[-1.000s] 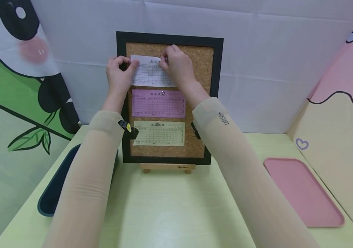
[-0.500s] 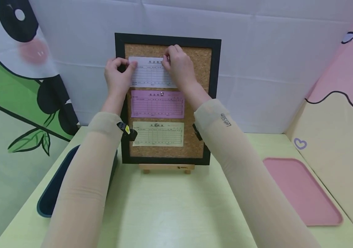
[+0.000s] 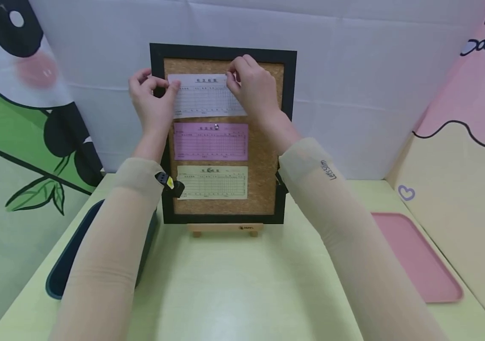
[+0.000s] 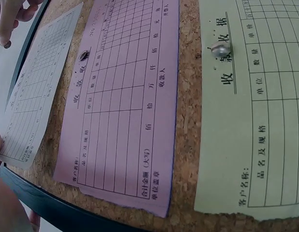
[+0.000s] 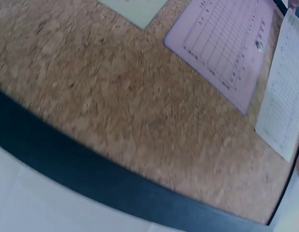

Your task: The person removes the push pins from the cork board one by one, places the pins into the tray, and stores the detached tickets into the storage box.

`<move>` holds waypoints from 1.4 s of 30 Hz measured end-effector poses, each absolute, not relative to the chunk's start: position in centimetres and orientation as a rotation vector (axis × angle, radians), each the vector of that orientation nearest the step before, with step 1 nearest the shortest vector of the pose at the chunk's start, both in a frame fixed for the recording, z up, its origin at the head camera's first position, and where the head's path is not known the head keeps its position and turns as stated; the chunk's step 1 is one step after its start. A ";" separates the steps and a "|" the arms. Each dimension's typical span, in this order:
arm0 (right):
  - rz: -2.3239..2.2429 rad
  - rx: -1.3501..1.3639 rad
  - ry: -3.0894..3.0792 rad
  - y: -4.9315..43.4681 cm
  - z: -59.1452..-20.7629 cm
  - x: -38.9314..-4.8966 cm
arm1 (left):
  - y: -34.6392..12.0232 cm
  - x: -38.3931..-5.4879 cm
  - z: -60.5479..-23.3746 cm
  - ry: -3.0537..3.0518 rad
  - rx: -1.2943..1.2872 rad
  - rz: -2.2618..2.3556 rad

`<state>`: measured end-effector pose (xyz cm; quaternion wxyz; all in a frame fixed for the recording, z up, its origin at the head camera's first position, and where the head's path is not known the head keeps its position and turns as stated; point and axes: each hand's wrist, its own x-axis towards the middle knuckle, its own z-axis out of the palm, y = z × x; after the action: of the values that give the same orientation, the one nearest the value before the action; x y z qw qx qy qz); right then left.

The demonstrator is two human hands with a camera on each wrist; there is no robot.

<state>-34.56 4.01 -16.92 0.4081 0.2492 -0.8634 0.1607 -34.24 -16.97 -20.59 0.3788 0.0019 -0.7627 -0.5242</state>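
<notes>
Three printed paper slips line up one above another on a black-framed cork board (image 3: 263, 189), which leans on a small wooden stand (image 3: 225, 228) on a pale table (image 3: 225, 284). At the top is the white slip (image 3: 201, 97); a person's left hand (image 3: 154, 102) pinches its upper left corner, thumb in front. The right hand (image 3: 254, 87) is at the slip's upper right, thumb and forefinger closed together on a small dark round thing (image 4: 7, 44), too small to name for sure. Below, a pink slip (image 3: 210, 142) and a light green slip (image 3: 212, 183) each carry one shiny pin near the top edge. A dark blue tray (image 3: 57, 284) lies to the left, partly behind the sleeve, and a pink tray (image 3: 412, 255) to the right.
</notes>
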 end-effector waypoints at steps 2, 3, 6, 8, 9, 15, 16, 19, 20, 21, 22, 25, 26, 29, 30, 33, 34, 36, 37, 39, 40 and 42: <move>0.390 0.629 -2.171 4.4 -16.7 -34.2 | -17.1 -33.9 -20.4 -1.951 0.018 -1.325; 0.382 0.628 -2.170 4.6 -16.5 -34.0 | -17.1 -33.7 -20.3 -1.952 0.022 -1.324; 0.379 0.624 -2.173 5.4 -15.9 -33.3 | -17.2 -33.2 -19.9 -1.956 0.025 -1.320; 0.385 0.621 -2.166 6.0 -15.5 -32.8 | -17.2 -33.0 -19.7 -1.957 0.021 -1.312; 0.393 0.619 -2.163 6.4 -15.2 -32.5 | -17.2 -32.8 -19.6 -1.955 0.018 -1.308; 0.423 0.623 -2.126 8.7 -14.1 -31.1 | -17.2 -31.8 -19.3 -1.933 -0.035 -1.281; 0.424 0.621 -2.120 9.1 -14.0 -30.9 | -17.1 -31.6 -19.3 -1.932 -0.044 -1.279; 0.445 0.627 -2.099 10.2 -13.6 -30.1 | -17.0 -31.0 -19.2 -1.930 -0.068 -1.289; 0.444 0.629 -2.089 10.6 -13.5 -29.9 | -17.0 -30.8 -19.2 -1.931 -0.075 -1.291; 0.445 0.634 -2.078 10.9 -13.4 -29.7 | -17.1 -30.6 -19.2 -1.928 -0.086 -1.290; 0.441 0.637 -2.066 11.2 -13.3 -29.4 | -17.1 -30.5 -19.2 -1.924 -0.098 -1.289; 0.429 0.641 -2.023 12.2 -13.0 -28.8 | -17.2 -29.9 -19.0 -1.921 -0.115 -1.281; 0.431 0.639 -2.008 12.5 -12.9 -28.6 | -17.2 -29.7 -19.0 -1.922 -0.121 -1.279; 0.426 0.641 -1.967 13.6 -12.6 -28.0 | -17.3 -29.2 -18.8 -1.931 -0.122 -1.272; 0.429 0.642 -1.959 13.9 -12.5 -27.8 | -17.3 -29.0 -18.7 -1.932 -0.125 -1.267; 0.424 0.653 -1.933 15.2 -12.3 -27.0 | -17.3 -28.3 -18.6 -1.941 -0.130 -1.235; 0.432 0.649 -1.929 15.6 -12.2 -26.7 | -17.3 -28.1 -18.6 -1.943 -0.136 -1.221; 0.426 0.662 -1.914 16.4 -12.1 -26.2 | -17.3 -27.6 -18.5 -1.947 -0.148 -1.183; 0.415 0.671 -1.906 16.7 -12.0 -25.9 | -17.3 -27.3 -18.5 -1.949 -0.153 -1.167; 0.387 0.683 -1.889 17.4 -11.9 -25.3 | -17.4 -26.9 -18.5 -1.945 -0.170 -1.143; 0.377 0.684 -1.881 17.8 -11.9 -25.0 | -17.5 -26.6 -18.5 -1.944 -0.174 -1.139; 0.375 0.677 -1.864 18.4 -12.0 -24.4 | -17.6 -26.2 -18.6 -1.935 -0.184 -1.135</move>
<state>-24.43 18.42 -11.96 0.5324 0.2841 -0.7818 0.1572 -26.20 -17.59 -18.63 0.4310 -0.0738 -0.7758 -0.4549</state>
